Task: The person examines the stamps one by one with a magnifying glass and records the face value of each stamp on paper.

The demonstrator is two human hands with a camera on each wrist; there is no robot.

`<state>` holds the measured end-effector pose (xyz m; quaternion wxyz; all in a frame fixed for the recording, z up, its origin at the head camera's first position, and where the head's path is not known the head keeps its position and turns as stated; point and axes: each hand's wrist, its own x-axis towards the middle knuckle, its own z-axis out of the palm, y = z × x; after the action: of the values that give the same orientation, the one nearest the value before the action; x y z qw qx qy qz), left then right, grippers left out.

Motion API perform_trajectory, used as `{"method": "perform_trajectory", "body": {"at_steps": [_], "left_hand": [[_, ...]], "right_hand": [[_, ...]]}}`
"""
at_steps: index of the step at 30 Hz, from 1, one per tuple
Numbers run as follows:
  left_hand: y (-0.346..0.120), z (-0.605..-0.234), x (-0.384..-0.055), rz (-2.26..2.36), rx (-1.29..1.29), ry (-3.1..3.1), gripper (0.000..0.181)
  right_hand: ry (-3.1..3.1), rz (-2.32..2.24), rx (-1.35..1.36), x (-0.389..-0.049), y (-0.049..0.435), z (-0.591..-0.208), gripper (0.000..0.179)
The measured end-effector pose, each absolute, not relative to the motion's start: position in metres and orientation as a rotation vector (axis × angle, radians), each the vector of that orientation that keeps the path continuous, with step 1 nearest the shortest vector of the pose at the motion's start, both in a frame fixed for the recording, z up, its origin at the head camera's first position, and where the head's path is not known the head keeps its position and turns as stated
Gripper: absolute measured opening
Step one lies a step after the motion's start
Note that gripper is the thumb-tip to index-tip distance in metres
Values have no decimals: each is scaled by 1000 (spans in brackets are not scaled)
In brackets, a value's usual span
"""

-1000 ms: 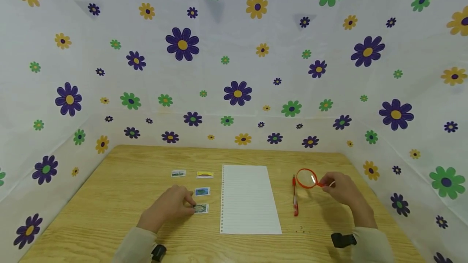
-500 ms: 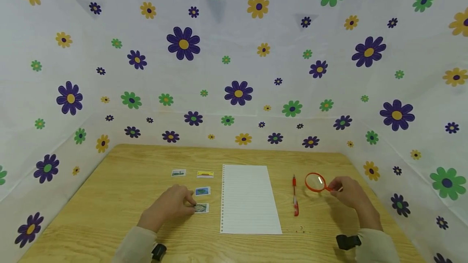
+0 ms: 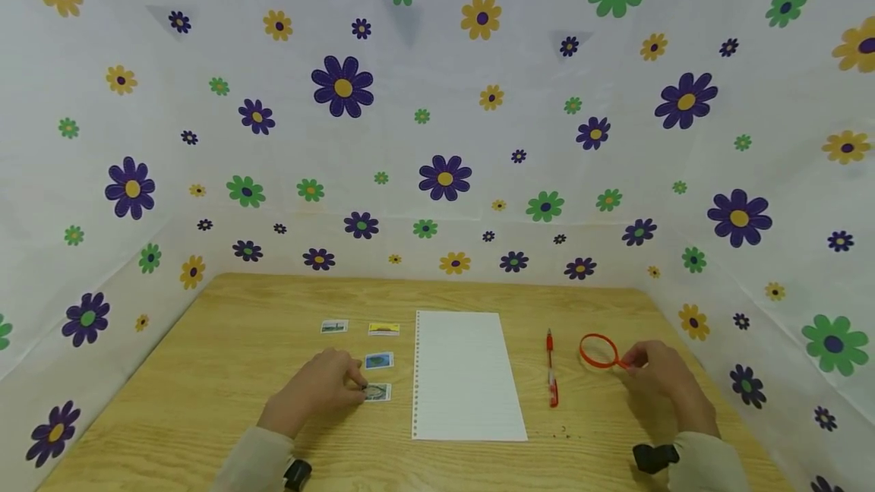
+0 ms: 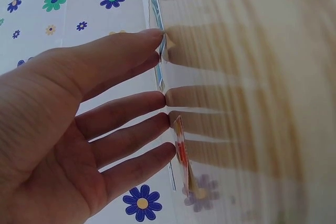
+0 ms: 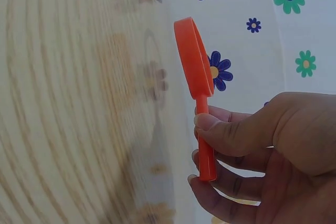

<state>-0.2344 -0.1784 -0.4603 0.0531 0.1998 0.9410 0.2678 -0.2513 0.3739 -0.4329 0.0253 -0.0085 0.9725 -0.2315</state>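
Note:
In the head view, my left hand (image 3: 321,386) has thumb and index fingertips at the left edge of a greenish postage stamp (image 3: 378,392) lying on the table. The left wrist view shows the fingers fairly straight, tips down at the tabletop. A blue stamp (image 3: 379,361) lies just above it, with a yellow stamp (image 3: 384,329) and a grey-green stamp (image 3: 334,326) further back. On the right, my right hand (image 3: 659,370) holds a red magnifying glass (image 3: 598,351) over the table, thumb and fingers pinching its handle (image 5: 206,150).
A lined sheet of paper (image 3: 468,374) with punched holes lies mid-table. Beside it is a red pen (image 3: 551,370), with a few dark specks (image 3: 563,431) below. A white flowered cloth (image 3: 437,120) surrounds the wooden table (image 3: 239,340) at the back and sides.
My right hand has carried the magnifying glass to the right and slightly towards me, away from the pen. The lens has tilted. My left hand stays at the greenish stamp.

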Motion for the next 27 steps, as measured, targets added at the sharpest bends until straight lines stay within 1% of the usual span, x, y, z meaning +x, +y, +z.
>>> {"method": "perform_trajectory", "body": {"at_steps": [5,18,27], "left_hand": [[-179,-464,-236,811,619,2875,9],[-181,-467,-236,808,633,2879,10],[-180,-462,-233,817,651,2864,11]], "right_hand": [[2969,-739,55,-252,375,-437,6],[2955,-776,-4,-253,384,-444,11],[2979,-736,-3,-254,384,-445,5]]}}
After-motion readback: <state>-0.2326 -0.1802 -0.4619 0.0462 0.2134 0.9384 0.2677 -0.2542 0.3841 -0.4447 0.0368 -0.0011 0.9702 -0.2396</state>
